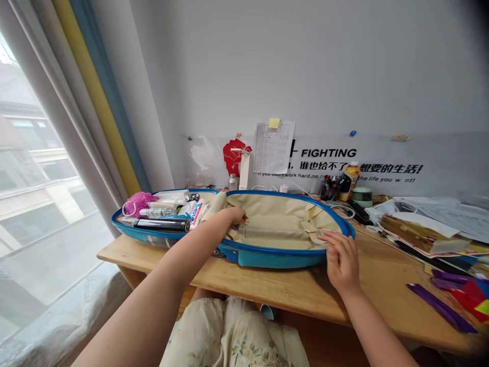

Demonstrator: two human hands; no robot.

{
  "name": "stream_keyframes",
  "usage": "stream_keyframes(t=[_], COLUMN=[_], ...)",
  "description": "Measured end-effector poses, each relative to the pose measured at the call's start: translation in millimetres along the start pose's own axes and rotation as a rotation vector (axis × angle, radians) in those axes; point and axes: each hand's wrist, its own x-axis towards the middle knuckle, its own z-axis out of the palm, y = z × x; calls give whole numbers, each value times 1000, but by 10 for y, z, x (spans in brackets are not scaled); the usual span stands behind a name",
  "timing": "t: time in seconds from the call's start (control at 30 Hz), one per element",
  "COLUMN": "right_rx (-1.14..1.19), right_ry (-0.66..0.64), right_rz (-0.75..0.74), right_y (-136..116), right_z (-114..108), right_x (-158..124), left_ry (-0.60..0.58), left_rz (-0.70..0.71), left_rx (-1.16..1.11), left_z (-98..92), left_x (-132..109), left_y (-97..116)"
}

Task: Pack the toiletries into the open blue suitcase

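A blue suitcase [275,258] lies opened flat on the desk, its right half lined with beige cloth [275,219]. Over the left part of that lining is my left hand [238,216], its fingers curled in; what they pinch, if anything, is too small to make out. At the right front rim, my right hand [343,259] has its fingers stretched over the edge near a beige strap [314,235]. The suitcase's left half holds a pink bath puff [139,204], a dark cylinder [163,225], a clear bottle [158,212] and a white box with red and blue print [197,213].
The wooden desk [282,285] runs beneath everything. Behind the suitcase stand a white lamp [245,171] and a small glass bottle [232,182]. To the right are a drink bottle [349,181], a green jar [362,197], papers [428,219] and a purple strip [441,307].
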Motion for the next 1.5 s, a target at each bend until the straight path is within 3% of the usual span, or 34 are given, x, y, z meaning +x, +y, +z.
stream_keyframes(t=[0.27, 0.83, 1.17, 1.3, 1.5], right_rx=[0, 2, -9, -2, -1], right_ry=[0, 9, 8, -2, 10], right_rz=[-11, -40, -34, -15, -33], right_y=[19, 12, 43, 53, 50], right_z=[-1, -7, 8, 13, 14], right_x=[-5, 9, -10, -8, -1], left_ry=[-140, -80, -79, 26, 422], left_rz=[-25, -92, -113, -116, -206], left_rx=[-32, -131, -127, -155, -189], left_z=[5, 26, -57, -103, -246], left_x=[25, 55, -91, -138, -207], left_y=[7, -31, 41, 99, 119])
